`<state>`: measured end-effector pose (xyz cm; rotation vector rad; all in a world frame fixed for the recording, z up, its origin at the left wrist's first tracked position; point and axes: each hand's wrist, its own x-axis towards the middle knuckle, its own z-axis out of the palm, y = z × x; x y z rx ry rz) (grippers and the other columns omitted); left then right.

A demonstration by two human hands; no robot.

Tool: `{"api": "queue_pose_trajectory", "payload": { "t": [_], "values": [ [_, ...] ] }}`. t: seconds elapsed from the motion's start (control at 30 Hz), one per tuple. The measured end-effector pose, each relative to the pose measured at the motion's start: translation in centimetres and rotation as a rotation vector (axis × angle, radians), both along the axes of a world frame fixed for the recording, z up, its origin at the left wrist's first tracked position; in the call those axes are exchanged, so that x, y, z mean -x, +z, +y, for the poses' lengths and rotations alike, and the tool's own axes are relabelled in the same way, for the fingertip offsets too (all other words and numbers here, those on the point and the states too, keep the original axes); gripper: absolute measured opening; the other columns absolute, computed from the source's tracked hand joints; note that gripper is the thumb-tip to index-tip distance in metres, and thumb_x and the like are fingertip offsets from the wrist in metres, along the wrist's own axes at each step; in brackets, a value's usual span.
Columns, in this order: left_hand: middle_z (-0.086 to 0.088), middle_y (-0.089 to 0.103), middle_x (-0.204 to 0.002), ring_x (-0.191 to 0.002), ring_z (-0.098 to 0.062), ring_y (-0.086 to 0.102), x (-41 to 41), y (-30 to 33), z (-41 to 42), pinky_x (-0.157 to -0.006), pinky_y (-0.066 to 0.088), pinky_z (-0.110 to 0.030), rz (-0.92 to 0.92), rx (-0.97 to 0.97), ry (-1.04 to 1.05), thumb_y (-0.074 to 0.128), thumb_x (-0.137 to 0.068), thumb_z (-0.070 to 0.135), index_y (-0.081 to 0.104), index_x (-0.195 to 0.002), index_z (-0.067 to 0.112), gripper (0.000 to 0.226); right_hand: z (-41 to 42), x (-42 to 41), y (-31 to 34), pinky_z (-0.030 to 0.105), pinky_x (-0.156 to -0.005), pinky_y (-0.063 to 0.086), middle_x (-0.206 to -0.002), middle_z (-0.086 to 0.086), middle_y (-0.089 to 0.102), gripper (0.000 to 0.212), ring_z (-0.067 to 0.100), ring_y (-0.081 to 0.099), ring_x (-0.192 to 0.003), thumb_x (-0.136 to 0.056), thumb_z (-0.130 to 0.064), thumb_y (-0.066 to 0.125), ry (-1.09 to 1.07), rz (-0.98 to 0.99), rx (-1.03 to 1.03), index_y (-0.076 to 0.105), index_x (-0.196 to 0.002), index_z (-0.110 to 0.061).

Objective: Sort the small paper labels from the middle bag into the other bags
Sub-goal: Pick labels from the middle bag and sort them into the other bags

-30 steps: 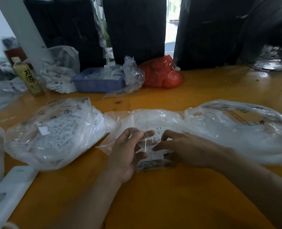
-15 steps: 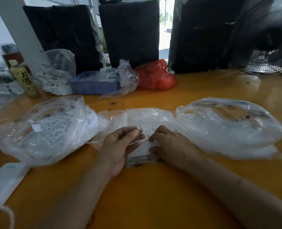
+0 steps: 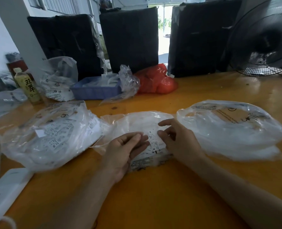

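Labels show through the left bag (image 3: 52, 134) on the worktop (image 3: 153, 195). Left hand (image 3: 125, 149) lies palm up over the middle bag (image 3: 137, 124), fingers loose, holding nothing clear. A label strip (image 3: 155, 142) sits between both hands; right hand (image 3: 178, 138) pinches its right edge. Right bag (image 3: 232, 129) looks nearly empty. Best to peel off one label, read its size, then drop it in the matching bag. Since 0.5 s ago the left hand has opened up and the strip is more exposed.

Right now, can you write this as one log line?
left hand: open beside label | right hand: pinching label | over middle bag | side bags: untouched
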<state>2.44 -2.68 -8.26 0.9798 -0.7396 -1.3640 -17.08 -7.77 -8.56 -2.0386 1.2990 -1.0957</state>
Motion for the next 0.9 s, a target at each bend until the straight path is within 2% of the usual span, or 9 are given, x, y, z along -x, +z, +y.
{"api": "queue_pose_trajectory", "payload": {
  "t": [0.07, 0.17, 0.27, 0.33, 0.43, 0.6, 0.7, 0.8, 0.9],
  "values": [
    [-0.025, 0.078, -0.108, -0.101, -0.033, 0.079, 0.0, -0.2, 0.0, -0.079, 0.064, -0.026, -0.035, 0.011, -0.035, 0.075, -0.079, 0.015, 0.078, -0.105, -0.002, 0.031, 0.1, 0.4, 0.5, 0.018, -0.054, 0.053, -0.074, -0.009, 0.072, 0.012, 0.007, 0.068, -0.062, -0.099, -0.039, 0.061, 0.097, -0.119, -0.097, 0.058, -0.111, -0.04],
    [-0.025, 0.079, -0.105, -0.101, -0.033, 0.079, 0.1, -0.4, -0.2, -0.081, 0.063, -0.026, -0.089, 0.024, -0.04, 0.078, -0.077, 0.017, 0.084, -0.095, 0.006, 0.022, 0.1, 0.5, 0.8, 0.02, -0.06, 0.056, -0.074, -0.005, 0.075, 0.009, 0.01, 0.07, -0.063, -0.1, -0.039, 0.06, 0.212, -0.164, -0.158, 0.064, -0.108, -0.037],
    [-0.019, 0.081, -0.102, -0.1, -0.03, 0.079, 0.2, -0.4, -0.4, -0.081, 0.063, -0.024, -0.12, 0.032, -0.021, 0.08, -0.075, 0.019, 0.086, -0.091, 0.011, 0.019, 0.2, 0.1, 0.9, 0.027, -0.065, 0.06, -0.085, -0.005, 0.078, 0.025, 0.016, 0.073, -0.069, -0.099, -0.05, 0.055, 0.249, -0.264, -0.235, 0.066, -0.107, -0.029],
    [-0.017, 0.081, -0.104, -0.103, -0.028, 0.079, 0.2, -0.4, -0.3, -0.084, 0.062, -0.024, -0.153, 0.049, -0.048, 0.081, -0.075, 0.021, 0.085, -0.095, 0.012, 0.022, 0.3, 0.1, 0.8, 0.033, -0.07, 0.063, -0.09, -0.008, 0.078, 0.039, 0.015, 0.074, -0.073, -0.091, -0.064, 0.056, 0.257, -0.249, -0.252, 0.066, -0.107, -0.03],
    [-0.016, 0.081, -0.107, -0.105, -0.028, 0.079, 0.3, -0.5, -0.1, -0.088, 0.063, -0.027, -0.226, 0.053, -0.074, 0.081, -0.086, 0.015, 0.084, -0.103, 0.013, 0.017, 0.6, 0.0, 0.7, 0.027, -0.07, 0.062, -0.089, -0.015, 0.077, 0.044, 0.006, 0.074, -0.077, -0.078, -0.072, 0.064, 0.233, -0.122, -0.229, 0.065, -0.107, -0.038],
    [-0.011, 0.082, -0.103, -0.101, -0.023, 0.08, 0.7, -0.4, 0.1, -0.084, 0.062, -0.023, -0.303, 0.077, -0.064, 0.082, -0.078, 0.025, 0.086, -0.098, 0.024, 0.02, 0.5, -0.1, 0.6, 0.026, -0.064, 0.06, -0.078, -0.013, 0.075, 0.02, 0.004, 0.072, -0.068, -0.093, -0.05, 0.066, 0.135, -0.082, -0.178, 0.066, -0.092, -0.03],
    [-0.011, 0.082, -0.107, -0.104, -0.024, 0.079, 0.7, -0.3, 0.1, -0.082, 0.063, -0.026, -0.252, 0.069, -0.064, 0.076, -0.082, 0.021, 0.085, -0.098, 0.02, 0.018, 0.3, 0.2, 1.0, 0.031, -0.065, 0.06, -0.071, -0.005, 0.075, 0.026, 0.006, 0.073, -0.064, -0.1, -0.037, 0.062, 0.052, -0.142, -0.215, 0.063, -0.081, -0.019],
    [-0.015, 0.081, -0.109, -0.103, -0.027, 0.079, 0.4, -0.1, 0.0, -0.078, 0.063, -0.024, -0.168, 0.047, -0.052, 0.078, -0.077, 0.017, 0.085, -0.098, 0.013, 0.022, 0.2, 0.7, 1.5, 0.018, -0.058, 0.051, -0.067, -0.002, 0.07, 0.034, 0.005, 0.069, -0.06, -0.099, -0.038, 0.063, -0.009, -0.172, -0.147, 0.063, -0.073, -0.016],
    [-0.02, 0.079, -0.111, -0.103, -0.03, 0.079, 0.3, 0.1, 0.0, -0.079, 0.063, -0.022, -0.059, 0.027, -0.032, 0.079, -0.074, 0.009, 0.081, -0.104, 0.003, 0.03, 0.6, 0.9, 1.5, 0.019, -0.047, 0.036, -0.055, 0.002, 0.054, 0.039, 0.007, 0.046, -0.046, -0.097, -0.043, 0.063, -0.018, -0.142, -0.063, 0.061, -0.071, -0.014]
  ]
}}
